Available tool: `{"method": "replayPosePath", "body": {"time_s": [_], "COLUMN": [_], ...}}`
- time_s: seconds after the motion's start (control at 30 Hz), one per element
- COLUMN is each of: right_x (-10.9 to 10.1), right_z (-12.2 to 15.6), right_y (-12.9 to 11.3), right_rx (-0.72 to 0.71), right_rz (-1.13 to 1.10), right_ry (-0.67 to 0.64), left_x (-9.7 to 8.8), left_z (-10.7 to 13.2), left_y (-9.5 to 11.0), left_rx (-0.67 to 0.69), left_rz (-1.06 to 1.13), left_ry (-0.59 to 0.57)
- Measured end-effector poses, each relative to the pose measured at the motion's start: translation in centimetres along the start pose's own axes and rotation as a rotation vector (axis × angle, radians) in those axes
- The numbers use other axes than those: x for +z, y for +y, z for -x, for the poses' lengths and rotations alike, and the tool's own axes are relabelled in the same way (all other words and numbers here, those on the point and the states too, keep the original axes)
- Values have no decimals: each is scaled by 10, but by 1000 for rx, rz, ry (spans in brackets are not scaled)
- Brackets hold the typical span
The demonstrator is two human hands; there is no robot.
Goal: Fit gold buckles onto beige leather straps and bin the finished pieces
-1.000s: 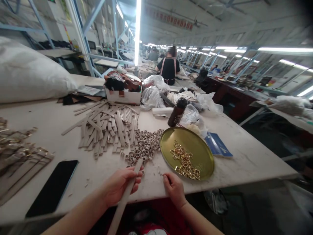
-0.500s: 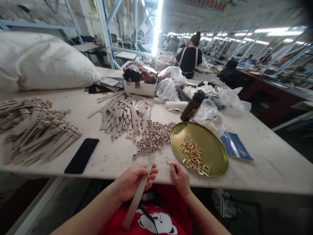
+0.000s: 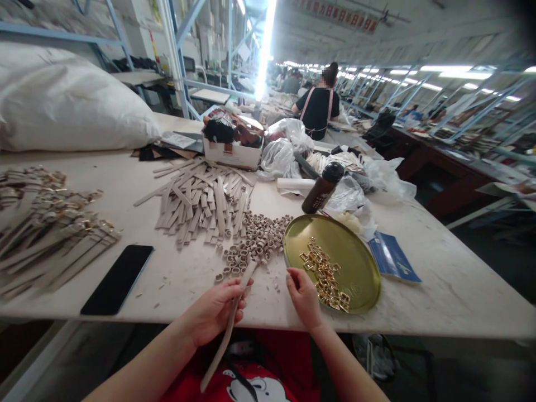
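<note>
My left hand [image 3: 221,307] is closed around a grey-beige strap [image 3: 230,329], pinching it near its upper end. The strap's lower part hangs, slightly bent, over my red top. To the right, beside the left rim of a round gold-coloured tray [image 3: 360,257], my right hand [image 3: 305,298] is held with curled fingers; whatever they hold, if anything, is hidden. Small gold buckles [image 3: 326,279] lie heaped in the tray. Just beyond my hands are a pile of small beige loops [image 3: 259,240] and, behind them, a heap of loose straps [image 3: 205,201].
Straps with gold buckles [image 3: 54,229] are piled at the left, near a black phone [image 3: 117,279]. A dark bottle [image 3: 322,188], a blue booklet [image 3: 393,257], a white box [image 3: 232,153] and plastic bags [image 3: 282,156] stand or lie farther back. A co-worker [image 3: 318,106] is beyond the table.
The strap in my left hand has turned, showing its narrow side and a bend. My right hand has moved slightly forward, closer to the tray's rim. The whole view has shifted a little.
</note>
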State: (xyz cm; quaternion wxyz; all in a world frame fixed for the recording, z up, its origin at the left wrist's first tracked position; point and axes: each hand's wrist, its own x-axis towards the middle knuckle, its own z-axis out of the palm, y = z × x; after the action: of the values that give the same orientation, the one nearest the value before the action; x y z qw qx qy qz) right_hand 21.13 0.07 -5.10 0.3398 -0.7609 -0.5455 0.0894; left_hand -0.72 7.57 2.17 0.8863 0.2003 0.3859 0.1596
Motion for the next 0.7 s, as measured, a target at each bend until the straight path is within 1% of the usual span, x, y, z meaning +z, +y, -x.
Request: {"method": "replayPosePath", "body": {"time_s": [0.1, 0.17, 0.27, 0.37, 0.43, 0.5, 0.57, 0.63, 0.67, 0.7], "right_x": [-2, 1, 10, 13, 12, 10, 8, 8, 9, 9], "right_z": [-43, -69, -98, -110, -110, -102, -87, -67, -57, -46], "right_y": [-1, -1, -3, -9, -14, -20, -27, -36, -41, -47], "right_rx": [-102, -134, -159, -173, -160, -127, -76, -29, -1, 50], "right_rz": [367, 487, 511, 473, 414, 327, 208, 94, 16, -112], "right_ry": [-124, -186, -242, -281, -290, -284, -289, -322, -345, -371], "left_x": [0, -1, -4, -8, -9, -9, -8, -6, -6, -5], "left_z": [-8, -12, -16, -17, -17, -15, -12, -10, -9, -8], "left_y": [4, 4, 2, -1, -1, 0, 1, 0, -1, -2], "left_rx": [26, 52, 97, 133, 157, 178, 185, 188, 195, 209], "left_rz": [-135, -207, -289, -362, -401, -427, -450, -479, -495, -510], "left_ry": [27, 30, 31, 17, 3, -5, -5, -17, -25, -34]}}
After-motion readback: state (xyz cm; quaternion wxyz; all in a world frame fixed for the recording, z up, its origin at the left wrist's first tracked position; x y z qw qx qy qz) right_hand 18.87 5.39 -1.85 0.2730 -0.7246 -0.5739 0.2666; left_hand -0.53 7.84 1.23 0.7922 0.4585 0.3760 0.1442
